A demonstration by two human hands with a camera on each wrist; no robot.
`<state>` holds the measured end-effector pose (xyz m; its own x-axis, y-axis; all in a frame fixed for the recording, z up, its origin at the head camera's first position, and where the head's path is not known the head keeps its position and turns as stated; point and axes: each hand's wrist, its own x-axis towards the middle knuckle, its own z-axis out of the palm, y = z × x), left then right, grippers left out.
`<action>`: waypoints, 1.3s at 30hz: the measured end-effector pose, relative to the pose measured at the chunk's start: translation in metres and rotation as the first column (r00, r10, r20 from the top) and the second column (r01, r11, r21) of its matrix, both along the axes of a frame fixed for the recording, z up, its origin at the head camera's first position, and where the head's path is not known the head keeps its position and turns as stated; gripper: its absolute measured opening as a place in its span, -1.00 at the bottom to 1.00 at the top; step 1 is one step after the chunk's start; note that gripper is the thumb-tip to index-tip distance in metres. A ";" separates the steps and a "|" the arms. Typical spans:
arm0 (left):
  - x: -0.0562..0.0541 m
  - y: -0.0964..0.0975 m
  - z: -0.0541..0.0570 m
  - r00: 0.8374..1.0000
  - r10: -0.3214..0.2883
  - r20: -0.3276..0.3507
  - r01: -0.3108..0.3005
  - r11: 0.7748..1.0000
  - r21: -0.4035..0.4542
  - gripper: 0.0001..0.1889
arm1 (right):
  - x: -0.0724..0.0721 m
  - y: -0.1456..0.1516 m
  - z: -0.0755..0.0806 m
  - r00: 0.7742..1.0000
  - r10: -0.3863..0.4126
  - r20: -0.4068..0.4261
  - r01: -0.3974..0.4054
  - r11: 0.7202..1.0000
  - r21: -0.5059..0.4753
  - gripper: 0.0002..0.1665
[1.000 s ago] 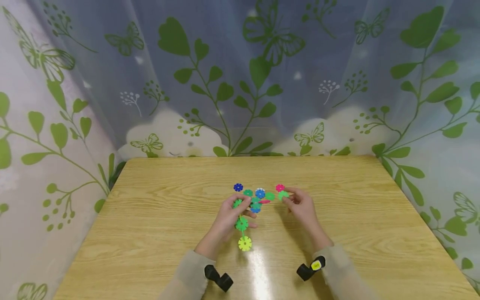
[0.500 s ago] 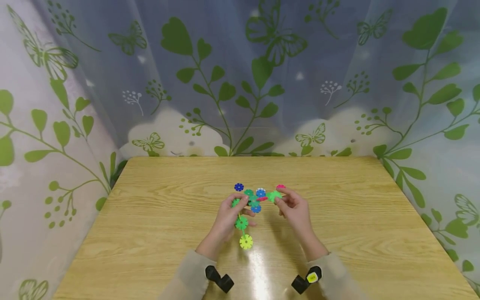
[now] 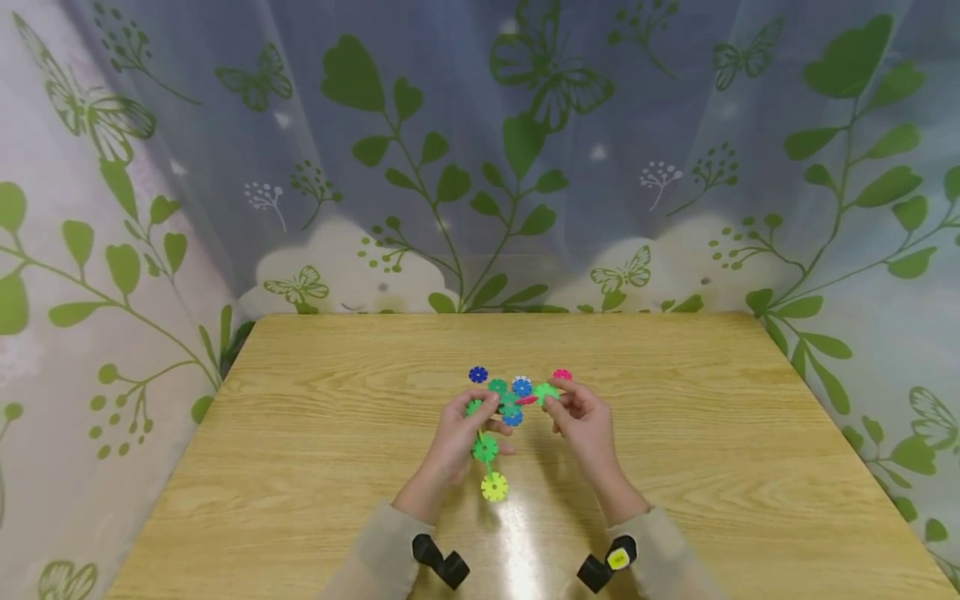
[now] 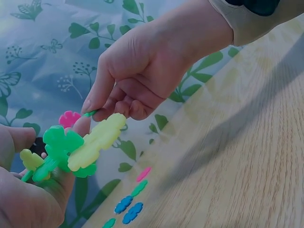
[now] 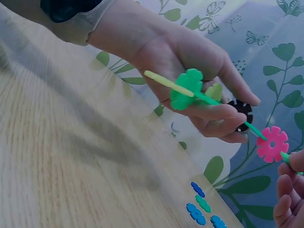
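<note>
My left hand (image 3: 453,433) grips a joined string of notched plastic interlocking discs, thumb and fingers pinching its middle. A yellow disc (image 3: 494,487) and a green disc (image 3: 485,448) form the end nearest me. Toward the right, a black disc (image 5: 245,115) shows beside the left fingers, and a pink disc (image 5: 272,144) stands at the string's far end. Between thumb and forefinger my right hand (image 3: 588,425) pinches a light green disc (image 3: 545,392). In the right wrist view, that disc's edge sits right at the pink disc's rim.
Several loose discs lie flat on the wooden table (image 3: 337,417) beyond the hands, among them a dark blue disc (image 3: 477,374), a blue one (image 3: 521,387) and a pink one (image 3: 562,374). A patterned curtain (image 3: 450,208) hangs behind the table's back edge.
My right hand has moved left with the light green disc, bringing it up to the pink end of the string. My left hand stays nearly still and keeps its grip.
</note>
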<state>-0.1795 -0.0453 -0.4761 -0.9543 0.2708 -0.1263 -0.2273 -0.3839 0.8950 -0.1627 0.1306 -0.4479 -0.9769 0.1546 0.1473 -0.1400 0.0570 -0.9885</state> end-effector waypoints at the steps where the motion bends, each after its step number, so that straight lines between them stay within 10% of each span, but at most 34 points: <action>1: 0.000 0.000 0.000 1.000 -0.002 0.002 0.002 1.000 -0.002 -0.62 | 0.000 -0.001 -0.001 1.000 0.006 -0.008 -0.006 1.000 -0.002 -0.68; 12: 0.001 0.001 -0.002 1.000 -0.020 -0.025 0.018 0.999 -0.048 -0.51 | -0.009 -0.002 -0.033 0.998 0.014 -0.054 -0.018 0.997 -0.078 -0.70; 22: 0.002 0.003 -0.004 0.999 0.000 -0.045 -0.002 0.999 -0.052 -0.62 | -0.025 -0.001 -0.077 0.939 0.062 -0.339 -0.133 0.973 -0.189 -0.75; 39: 0.001 0.001 -0.006 0.998 0.000 -0.066 -0.006 0.996 -0.091 -0.51 | -0.042 0.002 -0.105 0.964 0.048 -0.261 -0.089 0.985 -0.146 -0.70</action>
